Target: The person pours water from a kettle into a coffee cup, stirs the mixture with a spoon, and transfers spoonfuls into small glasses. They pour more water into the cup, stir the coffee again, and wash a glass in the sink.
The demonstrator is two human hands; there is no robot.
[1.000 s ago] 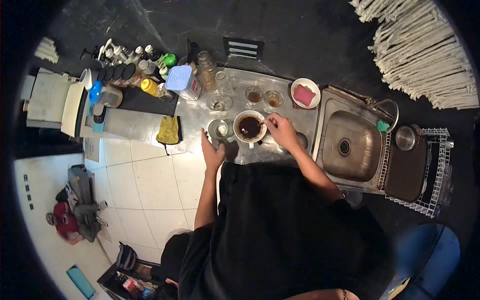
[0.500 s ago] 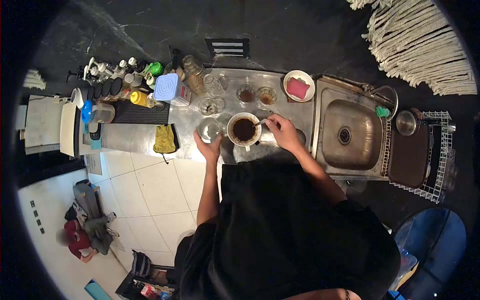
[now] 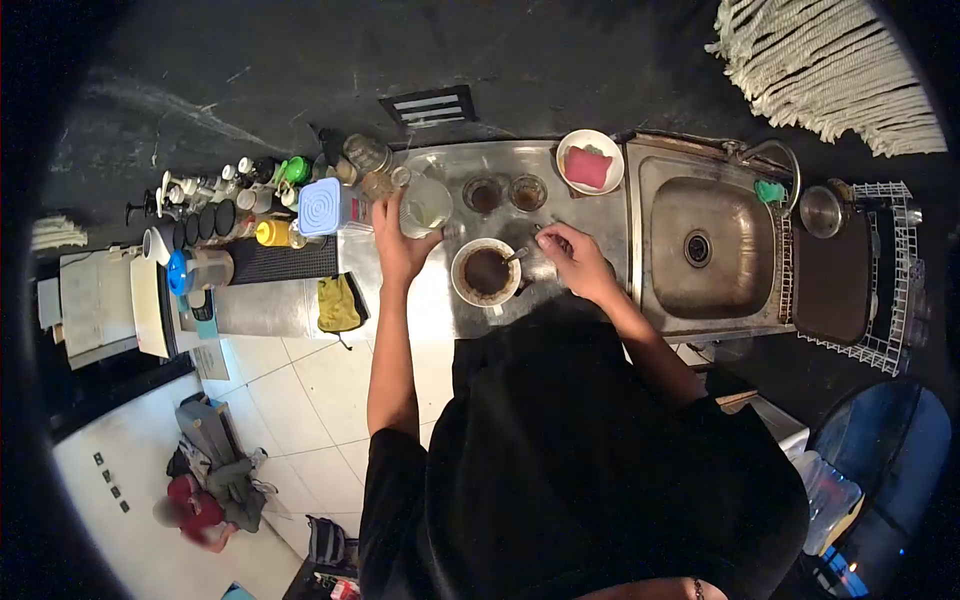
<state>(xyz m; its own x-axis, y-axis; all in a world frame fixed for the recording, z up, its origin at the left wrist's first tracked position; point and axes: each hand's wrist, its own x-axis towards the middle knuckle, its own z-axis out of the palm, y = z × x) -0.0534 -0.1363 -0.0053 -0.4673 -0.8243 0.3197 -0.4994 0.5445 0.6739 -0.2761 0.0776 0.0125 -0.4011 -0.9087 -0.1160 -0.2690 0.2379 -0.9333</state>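
My left hand [image 3: 400,243] is closed around a clear glass container [image 3: 428,207], fingers on its left side and thumb at its lower edge. To the lower right stands a white cup [image 3: 461,290] holding dark brown liquid [image 3: 487,270]. A metal spoon [image 3: 517,254] leans on its right rim, its lower end hidden in the liquid. My right hand [image 3: 582,264] hovers right of the cup, apart from the spoon. Its fingers are loosely curled, holding nothing I can see. Two small glasses with brown contents, a left glass [image 3: 484,195] and a right glass [image 3: 527,193], stand behind the cup.
A white bowl [image 3: 563,160] holds a pink sponge [image 3: 587,168]. Right of it are the sink [image 3: 745,300] and a dish rack [image 3: 897,195]. Leftward stand a blue-lidded tub [image 3: 322,207], several bottles and a yellow cloth [image 3: 340,303]. A seated person [image 3: 205,512] is at lower left.
My right hand has let go of the spoon, which now rests in the cup. My left hand has moved the glass container away from me, toward the back of the counter.
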